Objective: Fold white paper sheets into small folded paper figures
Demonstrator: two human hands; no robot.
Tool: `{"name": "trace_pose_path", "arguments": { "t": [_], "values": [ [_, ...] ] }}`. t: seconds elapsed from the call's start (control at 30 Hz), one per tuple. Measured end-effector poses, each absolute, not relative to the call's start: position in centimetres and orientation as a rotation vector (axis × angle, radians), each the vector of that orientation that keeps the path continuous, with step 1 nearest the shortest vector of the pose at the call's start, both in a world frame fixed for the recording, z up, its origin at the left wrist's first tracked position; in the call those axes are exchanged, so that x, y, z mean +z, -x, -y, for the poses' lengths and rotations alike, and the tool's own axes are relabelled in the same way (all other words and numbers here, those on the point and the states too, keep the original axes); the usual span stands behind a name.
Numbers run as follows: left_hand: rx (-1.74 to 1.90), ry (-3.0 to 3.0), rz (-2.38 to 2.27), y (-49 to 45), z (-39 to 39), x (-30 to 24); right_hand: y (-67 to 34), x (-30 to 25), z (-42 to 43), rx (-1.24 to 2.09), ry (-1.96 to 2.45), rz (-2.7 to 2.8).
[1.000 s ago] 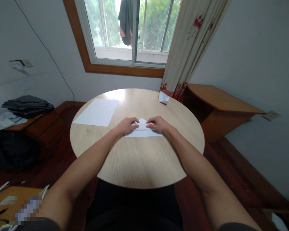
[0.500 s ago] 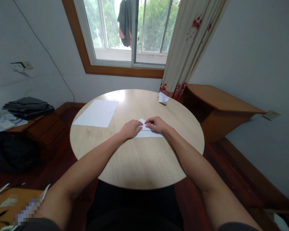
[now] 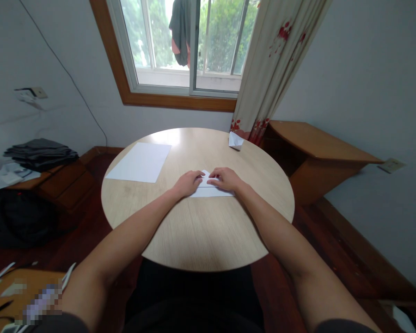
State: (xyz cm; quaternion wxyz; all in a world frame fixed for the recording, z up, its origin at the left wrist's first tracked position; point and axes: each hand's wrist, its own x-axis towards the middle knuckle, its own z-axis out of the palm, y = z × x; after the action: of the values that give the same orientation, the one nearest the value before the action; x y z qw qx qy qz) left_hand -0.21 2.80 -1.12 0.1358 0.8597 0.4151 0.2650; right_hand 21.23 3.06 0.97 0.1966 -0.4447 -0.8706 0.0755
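Observation:
A folded sheet of white paper (image 3: 212, 191) lies on the round table in front of me, with a pointed top and a straight band along its near edge. My left hand (image 3: 189, 183) rests on its left side, thumb and fingers apart. On the right side, my right hand (image 3: 226, 178) touches the paper with its thumb and fingertips, also spread apart. Both hands cover parts of the folds. The fingertips of the two hands are close together near the paper's middle.
A flat white sheet (image 3: 140, 162) lies at the left of the round table (image 3: 201, 236). A small folded paper piece (image 3: 235, 140) stands near the far right edge. Beyond are a window, a curtain (image 3: 263, 92) and a wooden desk (image 3: 326, 143).
My left hand has shifted slightly left along the folded paper, and more of its near band shows. The right hand has hardly moved; its thumb sits a little farther left.

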Motion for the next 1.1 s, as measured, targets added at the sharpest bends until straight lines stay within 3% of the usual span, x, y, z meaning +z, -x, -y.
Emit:
{"name": "trace_pose_path", "arguments": {
  "t": [0.3, 1.1],
  "values": [
    [0.585, -3.029, -0.939, -0.2, 0.0, 1.1, -21.6, -0.6, -4.2, 0.226, 1.19, 2.378],
    [0.448, -2.989, -1.0, 0.2, -0.8, -0.6, -22.6, -1.2, -3.9, 0.134, 1.322, 2.308]
  ]
}}
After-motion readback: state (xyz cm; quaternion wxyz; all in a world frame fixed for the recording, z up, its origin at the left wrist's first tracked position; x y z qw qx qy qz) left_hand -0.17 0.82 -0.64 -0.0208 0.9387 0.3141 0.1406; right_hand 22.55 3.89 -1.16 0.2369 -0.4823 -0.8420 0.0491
